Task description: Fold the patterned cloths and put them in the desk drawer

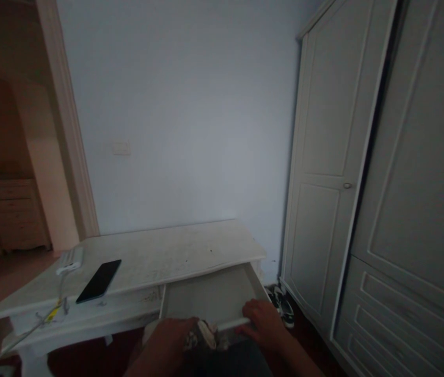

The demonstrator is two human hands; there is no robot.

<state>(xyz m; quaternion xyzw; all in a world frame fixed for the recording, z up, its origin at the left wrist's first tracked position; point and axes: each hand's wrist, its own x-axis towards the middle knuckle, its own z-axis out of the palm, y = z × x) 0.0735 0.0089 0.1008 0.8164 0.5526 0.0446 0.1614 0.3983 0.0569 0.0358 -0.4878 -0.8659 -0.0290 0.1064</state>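
Note:
A white desk (159, 251) stands against the wall with its right-hand drawer (210, 296) pulled out and looking bare inside. My right hand (263, 322) rests on the drawer's front edge, fingers curled over it. My left hand (169, 340) is closed on a patterned, crumpled bit of cloth (204, 335) just below the drawer front. A black phone (99, 280) lies face up on the desktop at the left.
A white charger block (70, 260) with a cable hanging over the desk edge sits at the far left. A tall white wardrobe (363, 183) fills the right side. Shoes (282, 303) lie on the floor by its base. A doorway opens at the left.

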